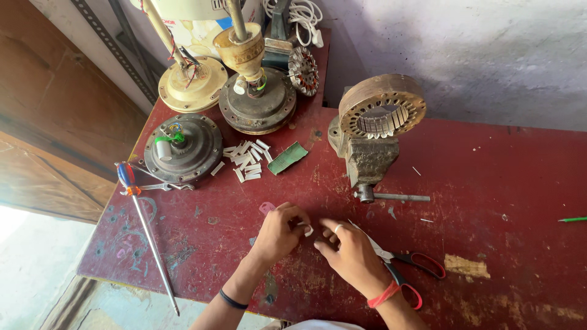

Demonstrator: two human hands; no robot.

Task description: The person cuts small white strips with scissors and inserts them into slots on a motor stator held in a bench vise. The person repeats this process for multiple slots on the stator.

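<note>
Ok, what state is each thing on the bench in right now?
Left hand: fingers pinched on a small white piece.
Right hand: fingertips closed beside that piece.
Scissors: lying flat, partly under the right hand.
Vise: clamped on a ring-shaped stator core.
Screwdriver: lying loose, tip over the bench edge.
White slips: loose pile.
Dark motor housing: flat, wires exposed.

I saw three fan motors [183, 148] at rear left | stator [382, 111] on vise [367, 160] | long screwdriver [147, 229] left | green pen [572, 219] far right.
</note>
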